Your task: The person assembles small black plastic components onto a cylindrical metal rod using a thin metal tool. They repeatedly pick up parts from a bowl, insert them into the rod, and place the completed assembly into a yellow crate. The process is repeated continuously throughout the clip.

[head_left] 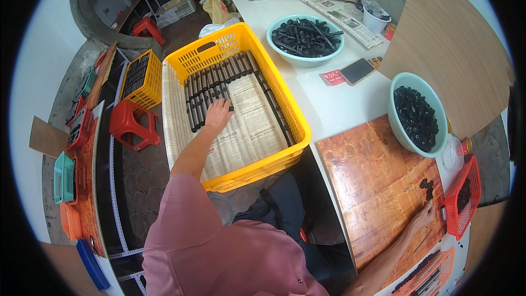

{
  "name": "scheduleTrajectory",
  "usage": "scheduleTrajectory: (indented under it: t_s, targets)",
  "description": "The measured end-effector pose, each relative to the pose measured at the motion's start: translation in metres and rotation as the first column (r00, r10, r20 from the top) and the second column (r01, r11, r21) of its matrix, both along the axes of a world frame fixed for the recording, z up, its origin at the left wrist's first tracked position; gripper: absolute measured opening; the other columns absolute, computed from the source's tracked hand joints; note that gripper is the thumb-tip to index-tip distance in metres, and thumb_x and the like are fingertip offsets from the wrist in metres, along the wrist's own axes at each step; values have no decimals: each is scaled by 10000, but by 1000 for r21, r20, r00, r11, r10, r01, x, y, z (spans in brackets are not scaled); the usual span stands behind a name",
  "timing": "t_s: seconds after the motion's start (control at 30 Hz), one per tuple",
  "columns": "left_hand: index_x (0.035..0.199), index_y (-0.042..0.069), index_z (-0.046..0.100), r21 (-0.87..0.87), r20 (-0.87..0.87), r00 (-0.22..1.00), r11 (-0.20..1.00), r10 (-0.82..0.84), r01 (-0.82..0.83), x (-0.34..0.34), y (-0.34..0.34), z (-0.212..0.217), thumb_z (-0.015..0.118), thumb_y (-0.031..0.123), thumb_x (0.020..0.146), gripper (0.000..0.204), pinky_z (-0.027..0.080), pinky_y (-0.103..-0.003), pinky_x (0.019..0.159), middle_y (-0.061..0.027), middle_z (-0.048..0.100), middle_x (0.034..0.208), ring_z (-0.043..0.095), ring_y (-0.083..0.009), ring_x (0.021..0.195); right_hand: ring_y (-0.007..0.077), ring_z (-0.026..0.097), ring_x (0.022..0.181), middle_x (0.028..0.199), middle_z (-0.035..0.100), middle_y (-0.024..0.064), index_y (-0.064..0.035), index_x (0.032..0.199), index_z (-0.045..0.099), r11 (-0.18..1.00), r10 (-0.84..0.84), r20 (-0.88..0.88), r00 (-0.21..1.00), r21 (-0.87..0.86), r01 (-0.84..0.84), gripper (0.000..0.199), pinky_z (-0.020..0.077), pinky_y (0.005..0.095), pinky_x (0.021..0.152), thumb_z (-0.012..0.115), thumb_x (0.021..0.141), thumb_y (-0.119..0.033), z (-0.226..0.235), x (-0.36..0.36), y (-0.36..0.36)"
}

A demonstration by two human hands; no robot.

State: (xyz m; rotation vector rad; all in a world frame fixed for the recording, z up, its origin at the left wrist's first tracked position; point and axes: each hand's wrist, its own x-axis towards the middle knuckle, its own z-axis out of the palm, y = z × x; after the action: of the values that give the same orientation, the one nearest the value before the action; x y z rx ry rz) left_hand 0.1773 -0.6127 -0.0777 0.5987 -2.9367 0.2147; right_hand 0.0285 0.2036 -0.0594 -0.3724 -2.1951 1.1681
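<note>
My left hand (219,114) is inside a yellow plastic crate (298,118), its fingers closed at the lower end of a black rod (230,108). Rows of slim black rods (200,98) lie side by side there, on newspaper (249,126) that lines the crate. Far to the right, my right hand (422,218) rests at the edge of a wooden board (367,186). Its fingertips are pinched together at a little cluster of small black parts (427,186); the fingers partly hide what is between them.
Two pale-green basins (276,49) (395,112) hold black parts on the white table. A phone (357,71) lies between them. Red (457,222) and orange (441,274) baskets stand near my right arm. On the left are a red stool (129,120) and another yellow crate (156,85).
</note>
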Motion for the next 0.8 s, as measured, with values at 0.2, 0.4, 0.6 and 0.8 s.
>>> scheduleTrajectory:
  t_s: [0.2, 0.4, 0.6, 0.8]
  targets:
    - [1310, 46, 573, 17, -140, 986, 995, -94, 97, -13, 24, 23, 679, 269, 925, 457, 429, -430, 990, -130, 607, 1216, 556, -289, 1184, 130, 376, 662, 694, 435, 3, 13, 790, 591, 1000, 24, -17, 1000, -9, -24, 424, 329, 329, 620, 573, 1022, -341, -5, -1, 5]
    - [1152, 62, 631, -17, -530, 753, 893, -390, 450, -72, 110, 93, 733, 270, 872, 363, 443, -438, 942, -123, 648, 1091, 601, -305, 1077, 186, 488, 729, 757, 574, 79, 50, 834, 595, 998, 6, 51, 999, 64, -9, 462, 412, 356, 706, 548, 1034, -364, 8, -1, -2]
    - [821, 82, 633, -278, -707, 81, 381, -703, 882, -110, 267, 189, 778, 255, 804, 226, 494, -435, 890, -85, 644, 950, 635, -260, 945, 207, 510, 745, 773, 596, 106, 63, 846, 611, 998, -21, 105, 994, 64, 15, 475, 426, 375, 723, 549, 1028, -372, 12, 3, -5]
    - [852, 50, 655, -41, -796, 75, 178, -600, 983, -126, 417, 174, 719, 215, 838, 178, 486, -409, 863, -88, 640, 982, 613, -267, 967, 214, 519, 717, 772, 612, 129, 69, 861, 623, 990, 4, 17, 1000, 138, -6, 495, 432, 382, 698, 551, 1025, -393, 5, -1, -1]
